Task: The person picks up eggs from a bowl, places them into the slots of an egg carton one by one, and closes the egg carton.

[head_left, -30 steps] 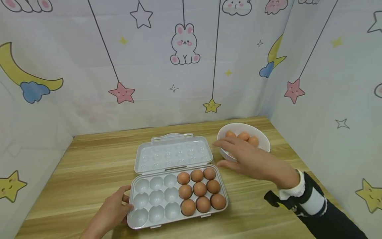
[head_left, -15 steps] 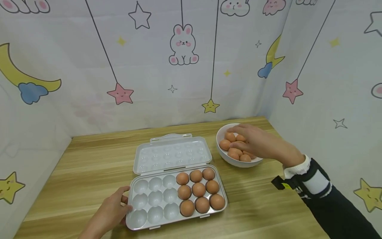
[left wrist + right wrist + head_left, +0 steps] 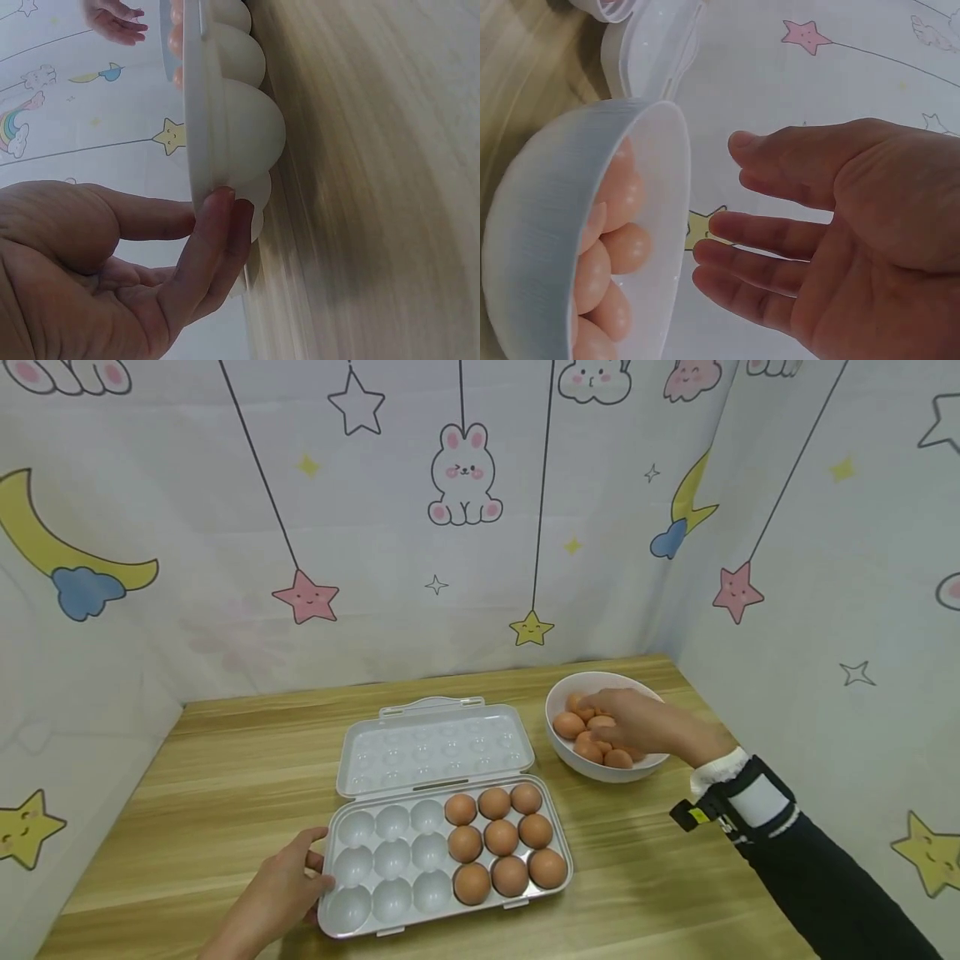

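A white plastic egg carton (image 3: pixel 392 859) lies with its lid (image 3: pixel 435 747) folded back. Brown eggs (image 3: pixel 502 837) fill the right half of its cups, while the left-half cups are bare. My left hand (image 3: pixel 270 893) grips the carton's left end, fingertips (image 3: pixel 216 206) at the rim in the left wrist view. Over a white bowl (image 3: pixel 592 772) of brown eggs (image 3: pixel 568 725), my right hand (image 3: pixel 645 722) reaches in from the right. Seen in the right wrist view, its fingers (image 3: pixel 769 236) are loosely spread beside the bowl's mouth, with nothing held.
The wood-grain table (image 3: pixel 247 777) carries the carton in the middle and the bowl at the back right. A white cloth (image 3: pixel 390 635) with cartoon prints hangs behind and at both sides. A dark wrist strap (image 3: pixel 750 806) sits on the right sleeve.
My right hand has moved from the bowl's left front over to its right side and lower, close over the eggs. My left hand stays on the carton.
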Available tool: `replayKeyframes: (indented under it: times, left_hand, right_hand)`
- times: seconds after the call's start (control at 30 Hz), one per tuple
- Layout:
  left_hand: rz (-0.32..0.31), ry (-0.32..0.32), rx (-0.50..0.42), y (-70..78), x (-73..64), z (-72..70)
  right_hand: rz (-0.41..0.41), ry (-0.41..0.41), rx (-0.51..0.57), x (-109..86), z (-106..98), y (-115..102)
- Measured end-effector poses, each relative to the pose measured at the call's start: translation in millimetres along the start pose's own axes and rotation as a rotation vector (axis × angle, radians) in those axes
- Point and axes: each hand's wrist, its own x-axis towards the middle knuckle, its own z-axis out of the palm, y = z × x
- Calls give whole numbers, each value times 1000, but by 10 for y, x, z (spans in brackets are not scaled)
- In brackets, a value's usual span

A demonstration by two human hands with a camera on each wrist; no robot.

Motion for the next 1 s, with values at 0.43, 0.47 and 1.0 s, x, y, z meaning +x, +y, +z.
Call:
replayKeyframes:
  times: [0.43, 0.47, 1.0]
  left_hand:
    - [4, -2, 6, 18, -9, 12]
    - [3, -1, 12, 17, -9, 13]
    - [19, 17, 85, 53, -15, -7]
  right_hand:
    - [211, -116, 25, 251, 84, 219]
    - [239, -139, 62, 261, 95, 221]
    - [356, -124, 531, 274, 215, 163]
